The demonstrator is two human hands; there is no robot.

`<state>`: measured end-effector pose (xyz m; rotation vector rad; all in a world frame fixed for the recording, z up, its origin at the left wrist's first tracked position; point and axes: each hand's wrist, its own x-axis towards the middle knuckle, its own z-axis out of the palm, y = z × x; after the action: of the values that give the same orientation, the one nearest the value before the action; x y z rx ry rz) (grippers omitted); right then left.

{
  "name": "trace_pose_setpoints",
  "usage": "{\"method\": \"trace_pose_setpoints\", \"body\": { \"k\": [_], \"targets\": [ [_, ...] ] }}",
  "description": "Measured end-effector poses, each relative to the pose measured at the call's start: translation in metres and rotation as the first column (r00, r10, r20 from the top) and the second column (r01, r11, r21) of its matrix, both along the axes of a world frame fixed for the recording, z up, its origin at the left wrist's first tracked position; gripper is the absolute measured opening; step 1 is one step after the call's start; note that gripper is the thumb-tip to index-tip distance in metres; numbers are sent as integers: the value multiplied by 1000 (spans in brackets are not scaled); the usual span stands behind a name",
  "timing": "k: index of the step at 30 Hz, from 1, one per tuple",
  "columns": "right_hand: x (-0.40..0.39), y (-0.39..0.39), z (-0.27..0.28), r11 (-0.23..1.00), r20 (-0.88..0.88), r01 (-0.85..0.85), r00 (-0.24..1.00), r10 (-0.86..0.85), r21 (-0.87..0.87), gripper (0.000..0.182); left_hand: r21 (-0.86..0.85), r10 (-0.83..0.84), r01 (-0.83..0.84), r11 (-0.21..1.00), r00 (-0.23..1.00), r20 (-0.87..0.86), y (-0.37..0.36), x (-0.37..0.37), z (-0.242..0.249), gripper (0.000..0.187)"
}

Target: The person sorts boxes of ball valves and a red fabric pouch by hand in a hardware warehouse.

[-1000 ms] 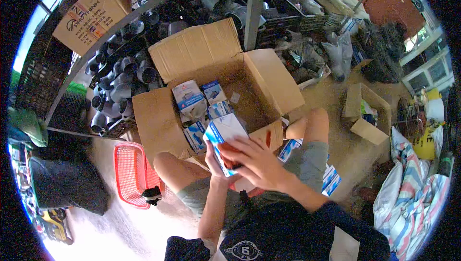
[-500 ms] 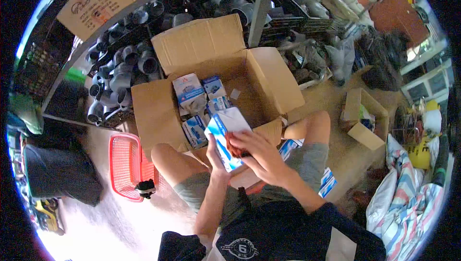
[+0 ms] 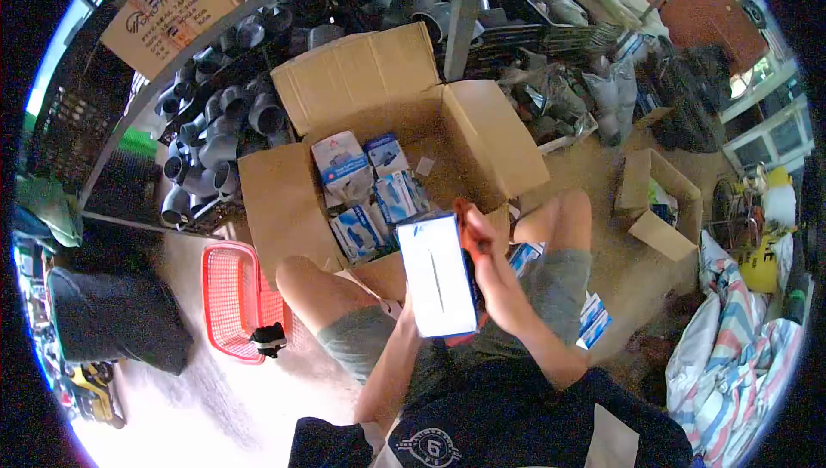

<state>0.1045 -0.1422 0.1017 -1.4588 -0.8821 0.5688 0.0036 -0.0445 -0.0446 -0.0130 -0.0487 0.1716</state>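
Plumbing-supply storeroom, metal shelving (image 3: pixel 215 33) stacked with grey pipe fittings (image 3: pixel 219 137), cardboard cartons (image 3: pixel 379 115), red plastic basket (image 3: pixel 231 296), bagged stock on concrete floor.

Daylit interior, moderately bright: strong fisheye bending with black vignette at corners, blown-out glare on the floor (image 3: pixel 215 416) at lower left (also the upper-left edge), soft shadows, slight blur throughout.

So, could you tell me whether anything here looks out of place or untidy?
Yes: a few small blue-and-white boxes lie loose on the floor by the person's right leg, outside the big open carton. Inside it, the small boxes sit jumbled at different angles rather than stacked.
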Motion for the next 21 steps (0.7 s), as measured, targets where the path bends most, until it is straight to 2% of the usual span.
{"method": "trace_pose_setpoints", "body": {
  "k": [1, 2, 3, 4, 5, 8, 9, 10, 11, 12, 13, 15, 16, 18, 19, 20, 21],
  "targets": [
    [2, 2, 4, 990, 365, 74, 930, -26, -117, 54, 256, 133, -84, 963, 975, -180, -1, 1, 29, 54],
    [5, 2, 12, 980, 501, 93, 865, 9, -178, 56, 502, 266, -60, 863, 899, -349, -1, 2, 58, 58],
    [7, 3, 17, 967, 558, 90, 828, 61, -240, 54, 488, 320, -115, 865, 876, -361, -2, 2, 65, 62],
    [8, 5, 20, 948, 603, 92, 789, 117, -304, 52, 318, 308, -237, 918, 931, -194, 0, 4, 49, 66],
    [8, 7, 21, 924, 639, 98, 749, 175, -369, 50, 113, 290, -286, 952, 957, -16, 2, 6, 33, 71],
    [5, 5, 12, 935, 634, -8, 733, 246, -354, 49, 201, 373, -348, 915, 922, -100, -1, 8, 47, 70],
    [3, 3, 9, 936, 644, -59, 711, 283, -346, 48, 368, 474, -349, 862, 813, -338, -2, 6, 47, 72],
    [-4, -5, 3, 941, 697, -103, 646, 310, -323, 50, 205, 361, -321, 925, 909, -207, 3, 7, 46, 72],
    [-11, -14, 3, 944, 681, -172, 657, 324, -283, 56, 41, 258, -257, 966, 965, -54, 9, 6, 46, 72],
    [-12, -15, 1, 941, 687, -207, 644, 336, -267, 58, 51, 194, -188, 981, 965, -176, 18, 5, 33, 76],
    [-11, -18, -1, 934, 693, -250, 626, 358, -257, 60, 69, 139, -123, 990, 941, -308, 21, 2, 56, 72],
    [9, -6, 9, 916, 748, -246, 530, 400, -316, 58, 37, 105, -98, 994, 929, -354, 19, 0, 61, 69],
    [23, 3, 15, 910, 775, -239, 476, 415, -340, 57, 281, 310, -226, 933, 900, -307, 10, 7, 40, 72],
    [36, 17, 21, 943, 779, -78, 542, 313, -325, 60, 463, 471, -334, 821, 855, -218, 2, 7, 23, 77],
    [39, 22, 23, 949, 785, 3, 563, 260, -316, 61, 426, 456, -337, 840, 863, -216, 4, 10, 50, 80],
    [40, 23, 15, 951, 758, 70, 623, 195, -302, 60, 304, 400, -348, 887, 907, -129, 5, 7, 32, 82],
    [36, 23, 16, 945, 752, 86, 630, 194, -315, 59, 170, 309, -311, 935, 950, 35, 7, 6, 29, 78]
  ]
}}
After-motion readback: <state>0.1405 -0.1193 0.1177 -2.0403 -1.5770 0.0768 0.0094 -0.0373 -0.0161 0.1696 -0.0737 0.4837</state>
